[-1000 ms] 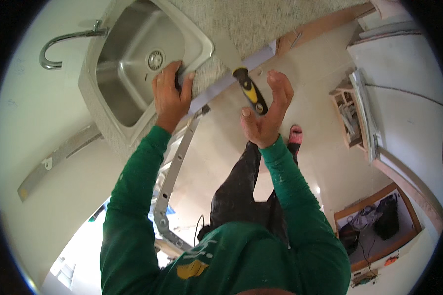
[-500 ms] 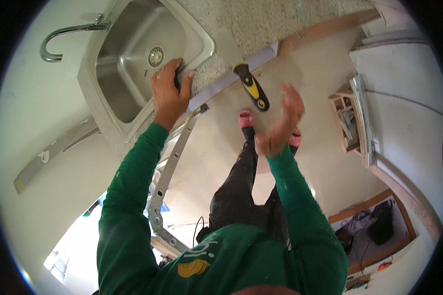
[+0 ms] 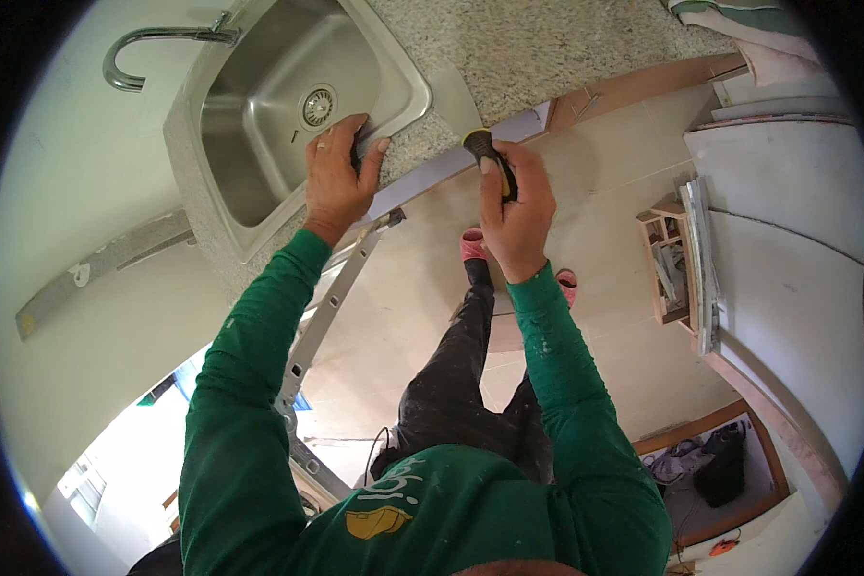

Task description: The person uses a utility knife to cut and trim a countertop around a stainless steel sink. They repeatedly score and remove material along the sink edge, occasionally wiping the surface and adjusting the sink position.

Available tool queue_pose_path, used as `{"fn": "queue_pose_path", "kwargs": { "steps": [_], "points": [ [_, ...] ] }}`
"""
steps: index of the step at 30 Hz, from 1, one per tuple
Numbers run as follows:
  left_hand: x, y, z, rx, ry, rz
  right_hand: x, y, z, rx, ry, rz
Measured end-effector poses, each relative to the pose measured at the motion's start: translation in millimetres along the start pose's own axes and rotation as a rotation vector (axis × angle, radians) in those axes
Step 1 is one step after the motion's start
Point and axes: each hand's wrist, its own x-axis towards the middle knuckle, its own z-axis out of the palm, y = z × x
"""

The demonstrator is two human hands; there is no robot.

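My left hand (image 3: 341,182) rests at the near right rim of the steel sink (image 3: 245,134), its fingers curled over a dark object I cannot make out. My right hand (image 3: 514,206) is closed on the black-and-yellow handle of a scraper (image 3: 483,144), whose broad metal blade lies against the speckled countertop (image 3: 538,48) just right of the sink, near the counter's edge.
A curved faucet (image 3: 134,48) stands left of the sink. An aluminium ladder (image 3: 326,312) is below the counter at my left. A wooden crate (image 3: 667,264) and leaning boards (image 3: 768,182) are at the right. Dark bags (image 3: 715,466) lie lower right.
My right hand was open beside the scraper's handle and is now closed on it. My left hand has stayed at the sink rim. Both pink-clad feet show now.
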Motion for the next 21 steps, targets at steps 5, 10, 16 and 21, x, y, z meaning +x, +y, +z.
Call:
{"fn": "queue_pose_path", "kwargs": {
  "steps": [5, 10, 16, 21],
  "points": [
    [-1, -2, -4, -0.009, -0.023, -0.040, -9, -3, -21, 0.153, -0.106, 0.125],
    [2, -2, -3, -0.020, -0.012, -0.026, -32, 14, -55, 0.059, 0.136, -0.100],
    [17, 1, -4, -0.001, -0.023, -0.035, 30, 8, -1, 0.136, 0.127, -0.162],
    [-1, -1, -3, -0.010, -0.034, -0.034, -12, 17, -40, 0.126, 0.051, -0.121]
  ]
}}
